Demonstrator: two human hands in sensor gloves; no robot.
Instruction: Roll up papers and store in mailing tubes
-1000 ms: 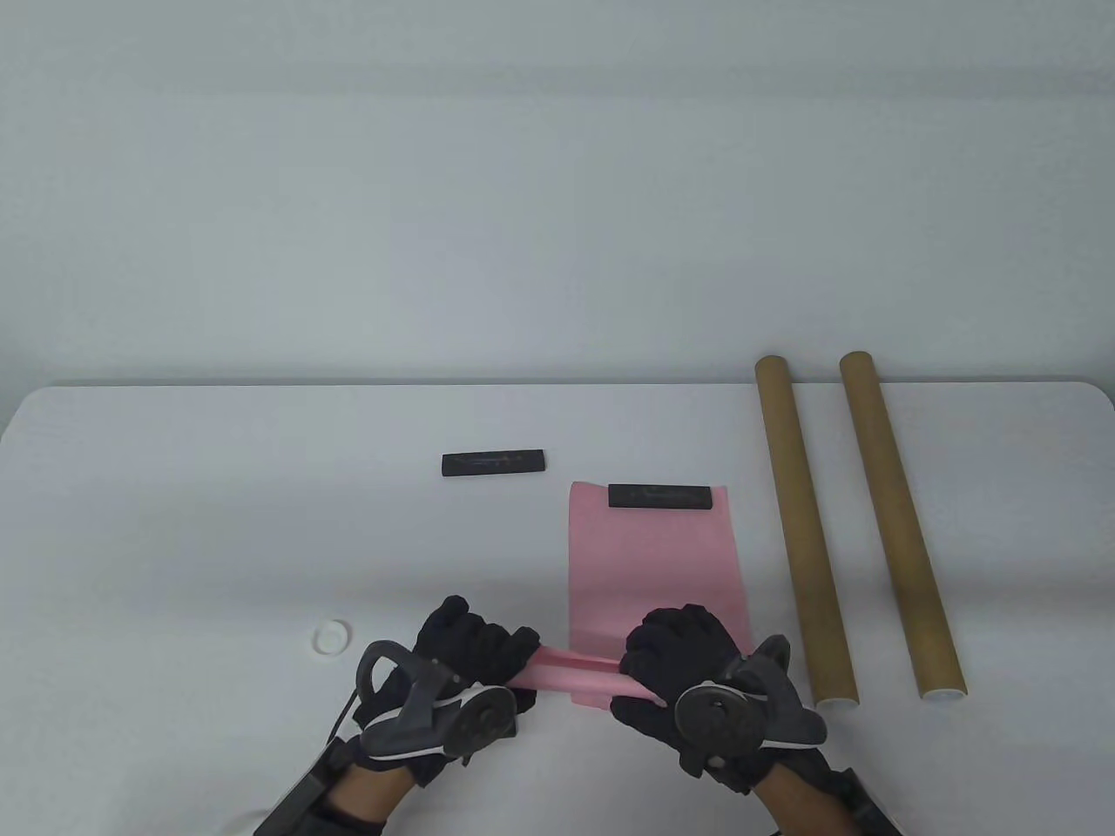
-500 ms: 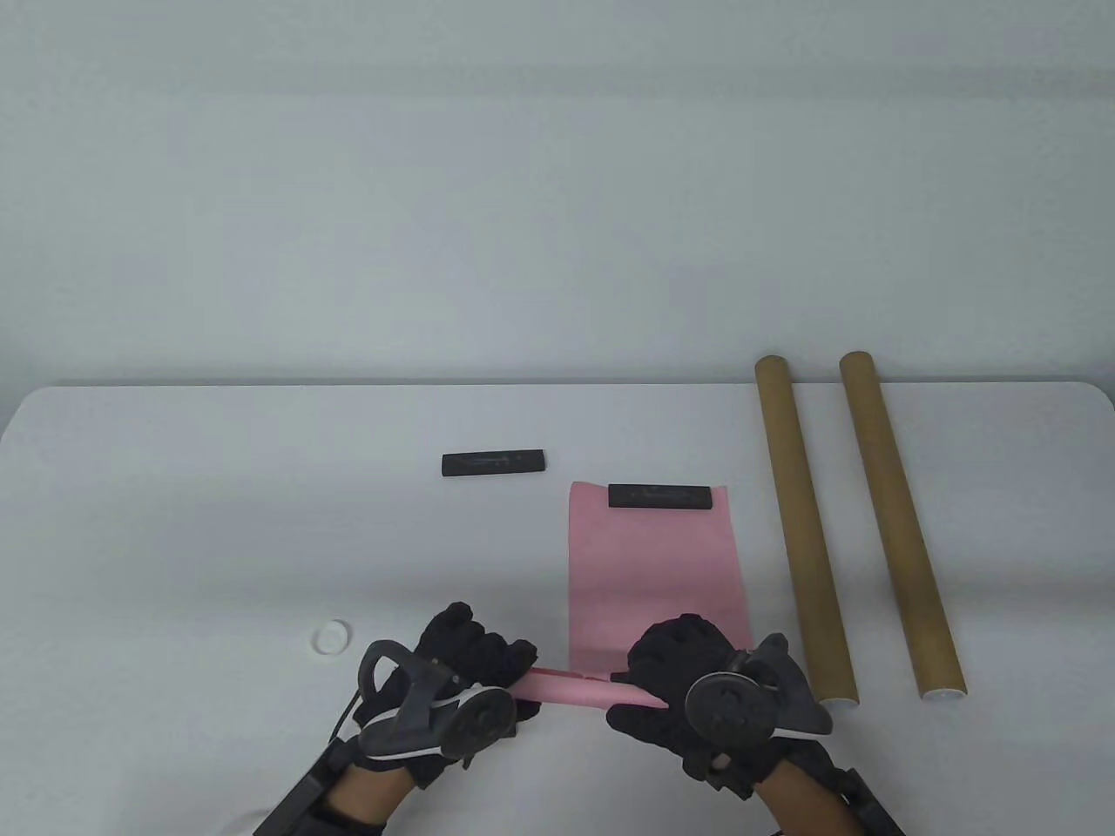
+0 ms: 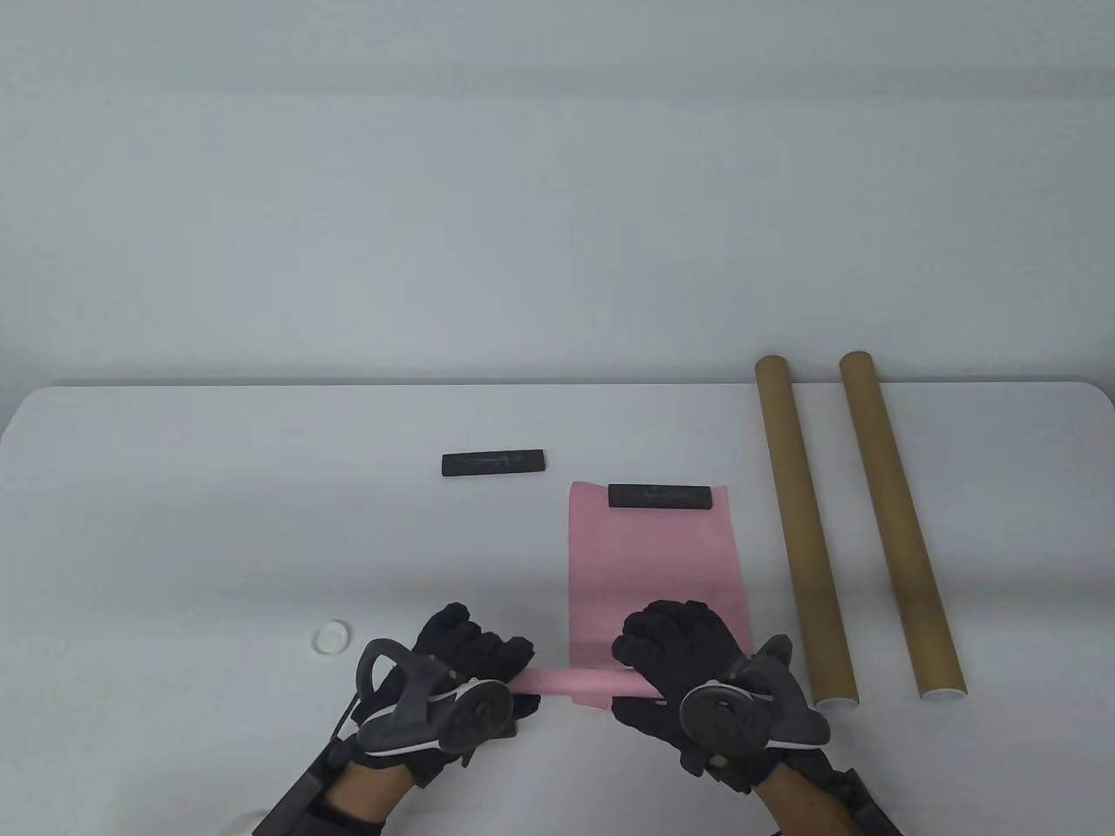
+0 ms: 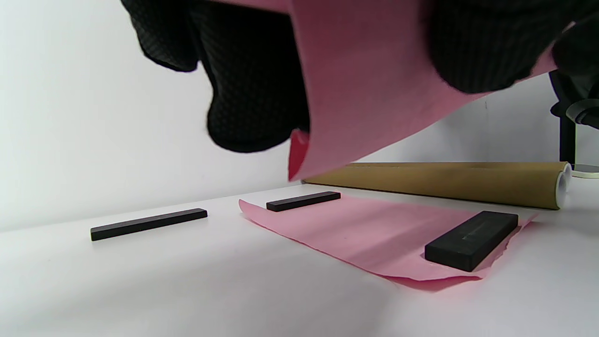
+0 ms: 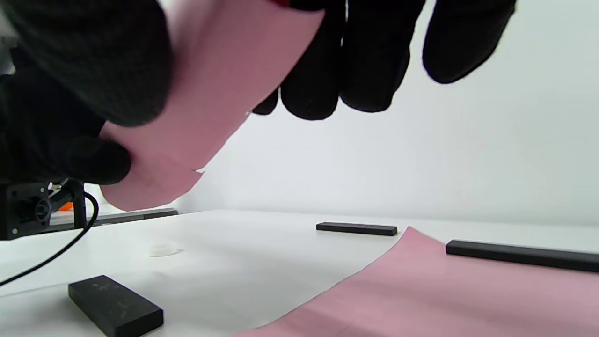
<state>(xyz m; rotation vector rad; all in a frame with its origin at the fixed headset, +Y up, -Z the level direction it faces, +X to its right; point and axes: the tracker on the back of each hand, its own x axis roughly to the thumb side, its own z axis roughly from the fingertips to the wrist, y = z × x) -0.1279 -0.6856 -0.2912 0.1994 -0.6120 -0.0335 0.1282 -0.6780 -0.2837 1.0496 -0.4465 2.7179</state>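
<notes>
Both hands, L (image 3: 462, 666) & R (image 3: 684, 649), grip 1 pink roll (image 3: 571, 684); 2 tubes (image 3: 806, 531), 3 weights (image 3: 494, 462)

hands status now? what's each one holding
Left hand: grips the left end of the rolled pink paper.
Right hand: grips the roll's right end.

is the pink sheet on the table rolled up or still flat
Flat: the pink sheet lies spread on the table under a black bar. The paper roll that both hands hold is a separate piece.
</notes>
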